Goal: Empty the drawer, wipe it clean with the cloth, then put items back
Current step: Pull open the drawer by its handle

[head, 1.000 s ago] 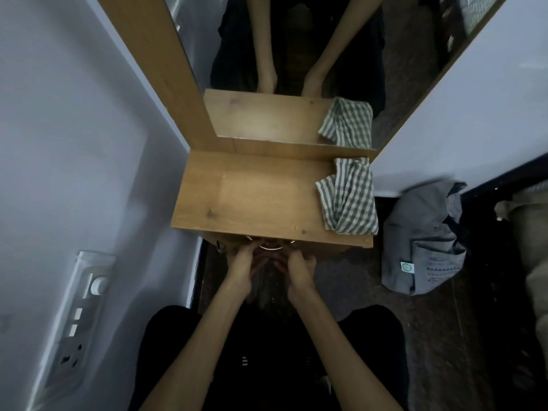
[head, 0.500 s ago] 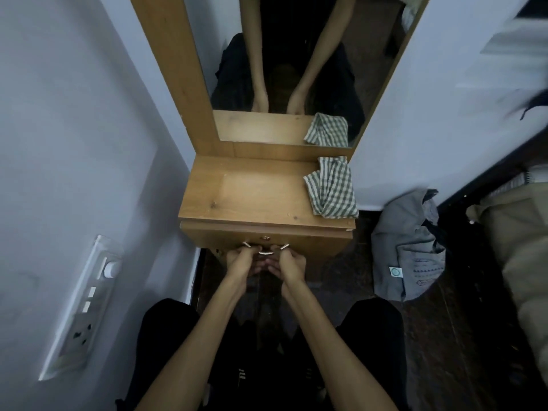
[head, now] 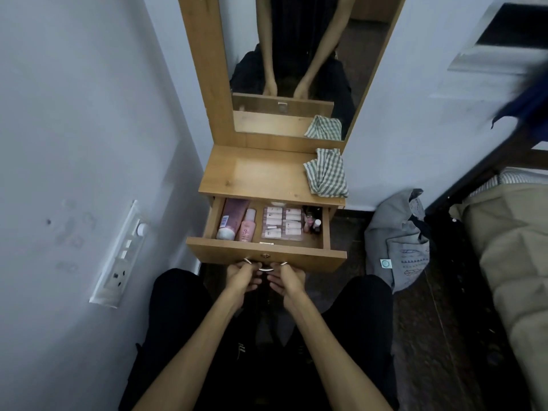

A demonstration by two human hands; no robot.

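The wooden drawer of a small dressing table stands pulled out toward me. My left hand and my right hand both grip its curved metal handle from below. Inside lie a pink tube, a pink bottle, a clear pack of press-on nails and small nail polish bottles. A green checked cloth lies crumpled on the right of the table top.
A tall mirror rises behind the table top. A white wall with a switch panel is close on the left. A grey bag leans on the floor at the right, beside a beige bundle.
The drawer was closed and has slid out toward me, showing its contents. Both hands kept hold of the handle and moved back with it.
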